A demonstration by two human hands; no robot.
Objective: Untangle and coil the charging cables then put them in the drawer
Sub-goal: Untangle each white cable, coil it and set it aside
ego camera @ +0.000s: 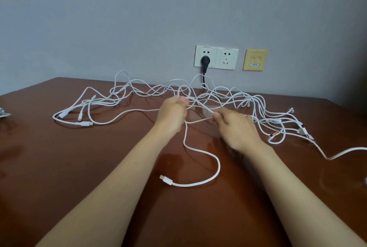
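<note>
Untangling stage, nowhere near coiling yet. Gripping a loop of the white cables (200,95) in the left hand (172,114), fingers curled tight round the strands near the middle of the knot. Pinching a single strand with the right hand (235,127), thumb and fingers closed on it just beside the left, with a strand running straight between the two.

Working over a brown surface (89,177), with the mass of cables sprawled across its far half, from a cluster of plugs (79,119) on the left to more plug ends (297,127) on the right. Trailing down from between the hands toward the near edge: one loose length ending in a white plug (166,179), lying flat and clear of the knot. Behind the tangle, on the wall: a double socket (216,57) with a black plug (205,62) in it, dark cord dropping down close to the white strands. No drawer in view.

Next, probably: following that loose length back into the knot, easing the loop wider with the left hand and feeding the strand through, rather than tugging and tightening the crossings. Best kept clear of the black cord. Then coiling that first cable once fully out. Nothing coiled so far, by the look of it.
</note>
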